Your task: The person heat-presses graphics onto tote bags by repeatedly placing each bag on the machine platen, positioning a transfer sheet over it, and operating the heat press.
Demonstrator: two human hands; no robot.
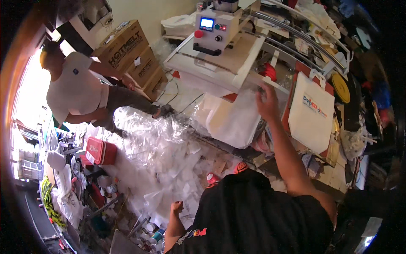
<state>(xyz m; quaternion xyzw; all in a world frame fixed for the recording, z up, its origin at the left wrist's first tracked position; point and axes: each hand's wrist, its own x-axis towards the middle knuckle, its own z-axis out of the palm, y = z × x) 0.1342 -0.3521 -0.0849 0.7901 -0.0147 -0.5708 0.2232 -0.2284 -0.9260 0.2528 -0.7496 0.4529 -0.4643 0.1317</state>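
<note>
My right hand (267, 103) reaches forward over the work area, fingers apart and slightly blurred. Just left of it is a thin whitish translucent sheet (241, 116), over a pale stack (215, 114); whether hand and sheet touch I cannot tell. Right of my forearm, a white fabric piece with a small coloured print (311, 120) lies flat on a red-edged platen (293, 95). Low by my left side, my left hand (176, 208) is curled closed with nothing visible in it. Ahead stands a press machine with a lit screen and buttons (215, 31).
Loose clear plastic and pale scraps (156, 169) cover the floor. Another person (80, 84) stands at left near stacked cardboard boxes (131, 55). A red cooler box (100, 151) sits among clutter. Curved metal rails (296, 36) run at upper right, near a yellow round lid (341, 88).
</note>
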